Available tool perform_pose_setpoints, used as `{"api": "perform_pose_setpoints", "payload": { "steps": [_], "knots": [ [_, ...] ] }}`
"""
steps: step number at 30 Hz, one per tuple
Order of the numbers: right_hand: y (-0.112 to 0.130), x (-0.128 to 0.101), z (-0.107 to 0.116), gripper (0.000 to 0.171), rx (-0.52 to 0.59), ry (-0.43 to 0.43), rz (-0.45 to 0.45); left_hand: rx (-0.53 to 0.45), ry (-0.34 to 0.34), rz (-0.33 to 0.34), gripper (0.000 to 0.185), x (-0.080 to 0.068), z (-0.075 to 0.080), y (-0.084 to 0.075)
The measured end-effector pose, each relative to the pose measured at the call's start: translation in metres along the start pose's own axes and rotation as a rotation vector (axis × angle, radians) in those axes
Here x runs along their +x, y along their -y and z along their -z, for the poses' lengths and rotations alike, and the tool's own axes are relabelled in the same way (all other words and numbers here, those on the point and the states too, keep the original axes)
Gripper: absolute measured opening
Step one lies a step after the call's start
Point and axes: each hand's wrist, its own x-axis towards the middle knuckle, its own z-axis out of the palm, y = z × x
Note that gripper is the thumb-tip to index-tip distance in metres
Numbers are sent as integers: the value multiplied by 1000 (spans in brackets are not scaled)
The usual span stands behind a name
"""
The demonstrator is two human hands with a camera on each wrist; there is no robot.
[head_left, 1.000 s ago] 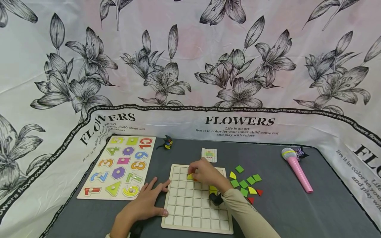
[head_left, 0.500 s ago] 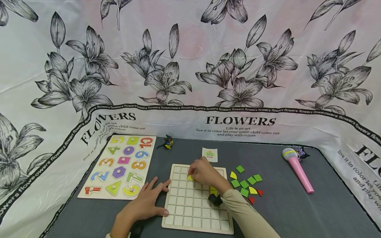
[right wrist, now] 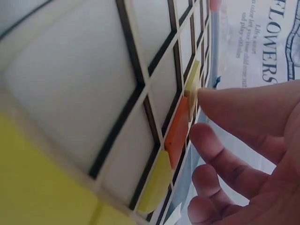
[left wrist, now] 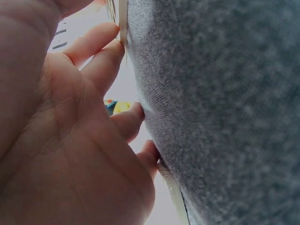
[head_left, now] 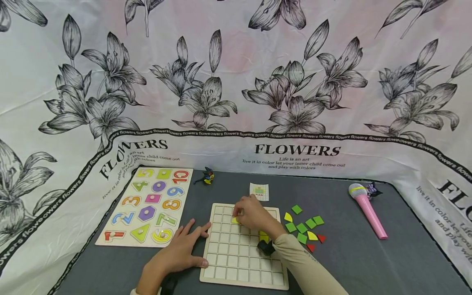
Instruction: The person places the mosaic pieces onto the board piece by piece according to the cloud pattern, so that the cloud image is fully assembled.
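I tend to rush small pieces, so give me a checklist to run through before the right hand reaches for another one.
1. Grid board braced: ok; the left hand touches its left edge.
2. Yellow piece seated flat: cannot tell; the fingers hide part of it.
3. Right hand free: not ok; its thumb is at that yellow piece.
4. Picture card in sight: ok; it lies beyond the board with its coloured print showing, though too small to read in detail.
5. Loose pieces within reach: probably ok; green squares and red triangles lie close to the board's right side.
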Motion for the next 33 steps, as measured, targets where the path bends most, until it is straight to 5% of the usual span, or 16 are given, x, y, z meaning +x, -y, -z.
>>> {"api": "perform_pose_setpoints", "payload": {
  "steps": [11,23,33],
  "knots": [
    [-15,-29,28,17,179,-85,-157,-14,-1,2,102,-8,9,-24],
    [-33,-68,59,20,110,-165,-248,13,13,30,100,-11,13,-34],
    [-52,-93,71,21,55,-152,-358,16,22,45,100,-11,13,-37]
  ]
}}
